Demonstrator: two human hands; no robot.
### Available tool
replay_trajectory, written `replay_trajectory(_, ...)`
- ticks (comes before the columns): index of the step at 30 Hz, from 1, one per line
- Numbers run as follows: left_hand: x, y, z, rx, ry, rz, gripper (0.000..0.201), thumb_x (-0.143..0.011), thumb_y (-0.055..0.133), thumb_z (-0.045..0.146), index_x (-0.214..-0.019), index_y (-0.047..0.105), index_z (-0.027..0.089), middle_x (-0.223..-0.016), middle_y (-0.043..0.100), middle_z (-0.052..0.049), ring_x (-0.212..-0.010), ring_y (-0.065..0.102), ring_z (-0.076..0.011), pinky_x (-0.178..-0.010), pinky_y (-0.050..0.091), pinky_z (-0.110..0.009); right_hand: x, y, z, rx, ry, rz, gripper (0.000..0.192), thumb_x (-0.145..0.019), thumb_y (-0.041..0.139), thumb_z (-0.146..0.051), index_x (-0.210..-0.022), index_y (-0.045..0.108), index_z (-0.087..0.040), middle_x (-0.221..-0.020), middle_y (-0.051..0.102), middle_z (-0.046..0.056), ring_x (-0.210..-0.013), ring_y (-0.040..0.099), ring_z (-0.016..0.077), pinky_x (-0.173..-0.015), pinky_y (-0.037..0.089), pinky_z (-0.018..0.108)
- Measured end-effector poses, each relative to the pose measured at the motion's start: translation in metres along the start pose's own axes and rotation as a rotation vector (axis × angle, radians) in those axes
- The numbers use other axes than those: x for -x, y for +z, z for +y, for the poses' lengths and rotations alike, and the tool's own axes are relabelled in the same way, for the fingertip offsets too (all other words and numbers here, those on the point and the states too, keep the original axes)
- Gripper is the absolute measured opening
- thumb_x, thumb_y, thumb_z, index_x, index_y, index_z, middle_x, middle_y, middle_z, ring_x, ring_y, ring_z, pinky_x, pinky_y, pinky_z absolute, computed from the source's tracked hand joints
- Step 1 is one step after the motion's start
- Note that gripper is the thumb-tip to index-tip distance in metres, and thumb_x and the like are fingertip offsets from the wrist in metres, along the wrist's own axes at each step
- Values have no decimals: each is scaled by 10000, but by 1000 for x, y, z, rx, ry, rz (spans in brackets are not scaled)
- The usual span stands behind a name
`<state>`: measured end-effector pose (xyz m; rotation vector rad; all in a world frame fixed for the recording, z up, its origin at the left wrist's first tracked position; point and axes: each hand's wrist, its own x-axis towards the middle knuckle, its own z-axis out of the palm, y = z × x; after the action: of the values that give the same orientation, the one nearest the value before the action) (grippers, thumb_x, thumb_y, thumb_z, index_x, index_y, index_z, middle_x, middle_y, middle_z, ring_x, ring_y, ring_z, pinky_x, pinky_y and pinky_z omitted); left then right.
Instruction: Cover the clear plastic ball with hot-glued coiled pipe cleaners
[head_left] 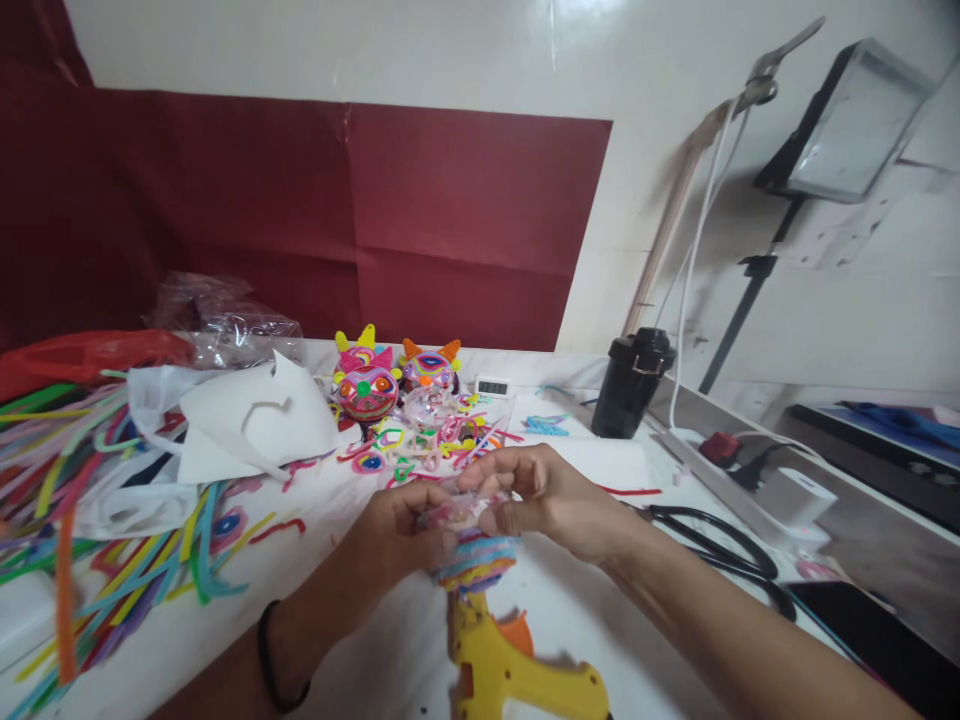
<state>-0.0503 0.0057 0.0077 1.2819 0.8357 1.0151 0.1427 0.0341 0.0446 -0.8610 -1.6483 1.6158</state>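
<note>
Blue-and-orange fuzzy stripes cover the lower part of a clear plastic piece — its top seems yet uncovered — pinched by left grip and right grip beyond a yellow plastic glue gun.

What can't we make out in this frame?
All in the head view:
- Pinkish piece: exact shape blurred, partly covered by the fingers of the left hand and right hand.
- Yellow tool: top end hidden by the striped piece, lower part cut off by bottom edge.
- White display: digits too small.
- Black phone: cut off by right edge.
</note>
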Motion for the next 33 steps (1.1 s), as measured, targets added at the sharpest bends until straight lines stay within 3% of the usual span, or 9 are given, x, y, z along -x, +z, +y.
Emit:
replay_trajectory(4,1,3,3,-79,-4,70,273,-605,792,345,-748,674,145,-725,661,-18,-683,563,-168,-625,421,-271,0,-1,1,3,-4,-3,342,-533,778,-90,-867,726,-138,-661,619,-35,-527,506,68,-501,364,188)
replay_trajectory(12,0,-1,-5,-92,21,84,207,-627,763,288,-744,661,150,-655,608,15,-606,511,-136,-575,381,-258,-1,-2,4,-29,-6,-27,332,-533,770,-74,-854,725,-144,-652,626,-37,-531,514,74,-522,372,201)
replay_trajectory(20,2,-1,-2,40,46,0,212,-733,680,245,-938,659,196,-880,674,-14,-778,571,-164,-689,422,-277,-5,-11,7,-72,-7,-54,406,-505,856,-148,-886,715,-150,-643,590,-52,-523,481,62,-519,354,202)
replay_trajectory(24,2,0,-1,61,63,-3,259,-753,674,255,-1002,612,219,-883,665,-10,-810,590,-177,-704,435,-286,-5,-12,7,-75,-5,-58,425,-510,868,-175,-897,695,-147,-658,592,-50,-527,493,65,-530,362,209)
replay_trajectory(28,3,3,0,2,57,26,312,-705,737,274,-972,589,211,-851,647,-7,-824,606,-200,-684,437,-289,-5,-11,7,-83,-23,-70,418,-554,859,-211,-911,653,-146,-651,595,-53,-538,523,76,-543,376,216)
replay_trajectory(33,2,1,-4,-68,70,44,218,-735,714,262,-912,615,181,-806,652,-9,-757,590,-173,-655,424,-276,-4,-9,6,-90,-30,-55,456,-535,867,-198,-893,586,-171,-641,616,-69,-501,511,65,-520,367,202)
